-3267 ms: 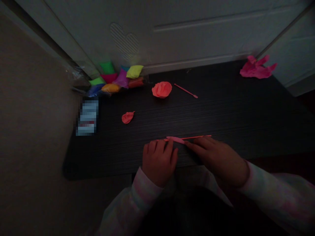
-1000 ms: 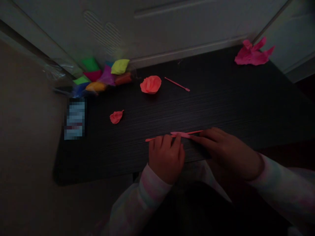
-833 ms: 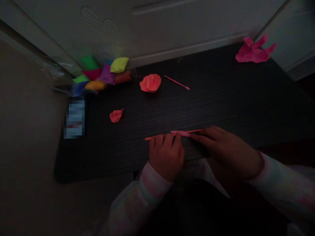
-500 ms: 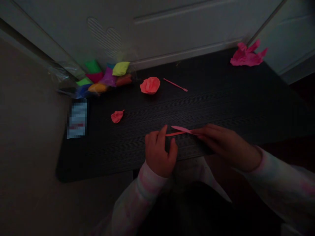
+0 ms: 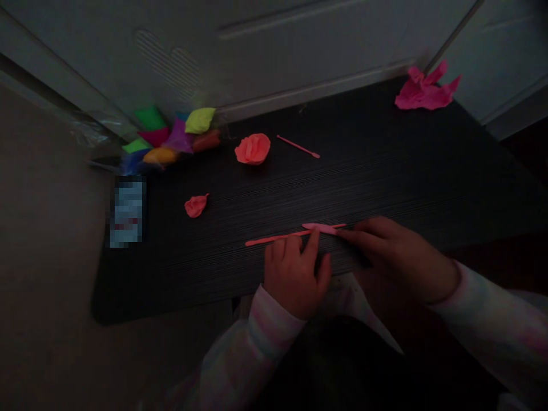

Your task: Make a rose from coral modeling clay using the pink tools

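A long thin coral clay strip (image 5: 274,238) lies on the dark table (image 5: 385,171) near its front edge. My left hand (image 5: 295,275) rests on the strip, fingers stretched flat over its middle with the fingertips touching it. My right hand (image 5: 396,257) is closed on a flat pink plastic tool (image 5: 324,228), and the tool's blade lies against the right end of the strip. Both sleeves are pale and striped. How the right fingers grip the tool's handle is hidden.
A coral clay rose (image 5: 252,149) and a thin pink stick tool (image 5: 298,147) lie further back. A small coral clay lump (image 5: 196,205) sits at the left. Several coloured clay packets (image 5: 171,140) fill the back left corner, beside a blurred card (image 5: 127,212). Crumpled pink wrapper (image 5: 423,91) lies back right.
Half a second ago my left hand was lifted with fingers raised and the strip partly off the table. Now the strip lies flat and my left fingers are down on it.
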### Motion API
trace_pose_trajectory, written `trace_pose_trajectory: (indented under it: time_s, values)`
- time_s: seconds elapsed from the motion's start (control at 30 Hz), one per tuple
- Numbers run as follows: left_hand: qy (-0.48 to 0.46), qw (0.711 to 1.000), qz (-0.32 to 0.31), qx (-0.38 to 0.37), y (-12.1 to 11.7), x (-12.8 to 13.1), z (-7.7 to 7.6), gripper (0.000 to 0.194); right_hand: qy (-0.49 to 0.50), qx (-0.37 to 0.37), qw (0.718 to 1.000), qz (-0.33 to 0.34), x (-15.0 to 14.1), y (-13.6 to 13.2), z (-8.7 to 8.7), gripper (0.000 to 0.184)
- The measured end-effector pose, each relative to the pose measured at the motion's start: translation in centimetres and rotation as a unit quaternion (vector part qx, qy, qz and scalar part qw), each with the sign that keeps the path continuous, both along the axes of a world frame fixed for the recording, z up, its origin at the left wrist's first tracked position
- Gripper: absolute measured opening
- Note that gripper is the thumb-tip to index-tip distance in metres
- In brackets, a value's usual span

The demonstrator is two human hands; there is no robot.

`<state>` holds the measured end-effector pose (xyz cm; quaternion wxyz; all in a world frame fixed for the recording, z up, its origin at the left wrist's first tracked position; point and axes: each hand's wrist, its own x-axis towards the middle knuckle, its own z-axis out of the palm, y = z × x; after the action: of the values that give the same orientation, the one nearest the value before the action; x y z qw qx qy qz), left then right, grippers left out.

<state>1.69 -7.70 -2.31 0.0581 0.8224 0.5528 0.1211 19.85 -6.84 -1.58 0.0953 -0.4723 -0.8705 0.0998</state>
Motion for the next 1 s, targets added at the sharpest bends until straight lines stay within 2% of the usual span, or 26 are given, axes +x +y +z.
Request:
trace_pose_trajectory:
  time_s: [0.23,0.4,0.53,0.63,0.77,0.87,1.0]
  values:
    - [0.015,1.0,-0.009,-0.011,0.59,0.19,0.38,0.037,-0.041,0.004,0.999,0.019,-0.31,0.07,0.39,0.036]
    - [-0.009,1.0,-0.009,-0.004,0.84,0.32,0.35,0.033,-0.045,-0.001,0.999,0.012,-0.63,0.19,0.62,0.035]
    - [-0.091,0.996,-0.002,0.006,0.9,-0.04,0.0,0.035,0.022,-0.027,0.999,-0.02,-0.51,0.6,0.34,0.03]
    - [-0.162,0.986,0.035,0.033,0.93,-0.43,-0.23,0.041,0.096,-0.057,0.992,-0.063,-0.25,0.88,0.33,0.026]
    - [-0.199,0.976,0.063,0.055,0.87,-0.64,-0.34,0.039,0.146,-0.075,0.983,-0.088,-0.02,0.81,0.67,0.025]
    - [-0.189,0.978,0.063,0.063,0.77,-0.62,-0.32,0.037,0.133,-0.056,0.986,-0.082,-0.06,0.5,0.66,0.025]
    - [-0.151,0.986,0.037,0.067,0.63,-0.54,-0.29,0.035,0.053,0.0,0.997,-0.047,-0.16,0.13,0.1,0.029]
